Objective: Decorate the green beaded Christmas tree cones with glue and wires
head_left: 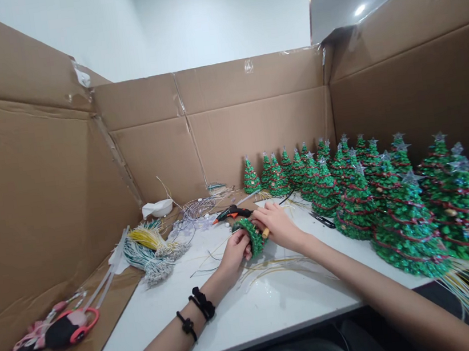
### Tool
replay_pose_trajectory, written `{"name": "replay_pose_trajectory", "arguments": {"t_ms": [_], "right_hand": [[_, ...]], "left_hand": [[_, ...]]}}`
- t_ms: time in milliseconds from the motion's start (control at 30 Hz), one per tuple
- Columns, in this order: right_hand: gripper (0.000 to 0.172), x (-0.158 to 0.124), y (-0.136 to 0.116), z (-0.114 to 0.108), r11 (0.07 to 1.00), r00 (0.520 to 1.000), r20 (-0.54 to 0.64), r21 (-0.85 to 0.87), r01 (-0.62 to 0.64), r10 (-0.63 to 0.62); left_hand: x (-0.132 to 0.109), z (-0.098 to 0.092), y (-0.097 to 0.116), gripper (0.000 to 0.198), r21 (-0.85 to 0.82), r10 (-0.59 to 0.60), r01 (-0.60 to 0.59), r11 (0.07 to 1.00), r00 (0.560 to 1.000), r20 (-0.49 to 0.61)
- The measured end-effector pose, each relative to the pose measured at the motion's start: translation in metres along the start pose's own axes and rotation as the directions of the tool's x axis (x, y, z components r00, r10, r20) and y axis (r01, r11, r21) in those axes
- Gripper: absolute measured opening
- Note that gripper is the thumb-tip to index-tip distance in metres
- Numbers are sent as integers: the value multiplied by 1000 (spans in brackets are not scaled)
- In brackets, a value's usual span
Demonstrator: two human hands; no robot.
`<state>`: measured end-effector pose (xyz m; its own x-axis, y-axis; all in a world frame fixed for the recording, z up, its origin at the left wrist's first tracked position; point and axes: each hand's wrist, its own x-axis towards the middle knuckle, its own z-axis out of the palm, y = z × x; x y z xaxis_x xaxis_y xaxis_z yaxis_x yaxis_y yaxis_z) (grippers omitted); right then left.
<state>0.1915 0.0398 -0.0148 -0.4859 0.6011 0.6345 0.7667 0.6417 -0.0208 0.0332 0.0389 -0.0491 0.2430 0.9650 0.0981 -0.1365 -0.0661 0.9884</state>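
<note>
My left hand (pixel 236 253) grips a curved piece of green beaded tree covering (pixel 252 237), which is wound with dark red garland. My right hand (pixel 278 227) sits against its far side, with its fingers closed over a short wooden stick (pixel 265 233) whose tan end shows beside the beads. The rest of the stick is hidden by my fingers. Just beyond my hands, a black and orange hot glue gun (pixel 231 213) lies on the white table (pixel 218 316).
Many green beaded Christmas trees (pixel 410 233) with silver stars stand along the right, some trailing yellow wires. Wire bundles (pixel 150 255), a white bowl (pixel 159 208), and black scissors (pixel 323 220) lie about. Cardboard walls (pixel 254 127) surround the table. A pink and black object (pixel 71 329) lies at left.
</note>
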Motion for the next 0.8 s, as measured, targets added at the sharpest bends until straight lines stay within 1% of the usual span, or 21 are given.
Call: {"name": "replay_pose_trajectory", "arguments": {"t_ms": [133, 233, 367, 500, 667, 800], "right_hand": [[14, 2, 0, 1, 1000, 1000, -3, -4, 8, -8], [15, 5, 0, 2, 1000, 1000, -6, 17, -6, 6], [18, 6, -2, 1, 999, 1000, -7, 38, 8, -7], [12, 0, -2, 0, 1000, 1000, 2, 5, 22, -22], [15, -3, 3, 1, 999, 1000, 2, 31, 17, -17], [16, -1, 8, 0, 999, 1000, -18, 27, -25, 26]], "left_hand": [[1, -1, -1, 28, -23, 4, -3, 1000, 1000, 12], [2, -3, -3, 26, -33, 5, -4, 999, 999, 34], [3, -4, -4, 23, -36, -10, 12, 999, 999, 32], [2, -4, -4, 20, -57, -1, 4, 998, 999, 53], [2, -4, -7, 18, -17, 12, -11, 1000, 998, 55], [3, -3, -7, 18, 14, 16, -17, 1000, 998, 60]]}}
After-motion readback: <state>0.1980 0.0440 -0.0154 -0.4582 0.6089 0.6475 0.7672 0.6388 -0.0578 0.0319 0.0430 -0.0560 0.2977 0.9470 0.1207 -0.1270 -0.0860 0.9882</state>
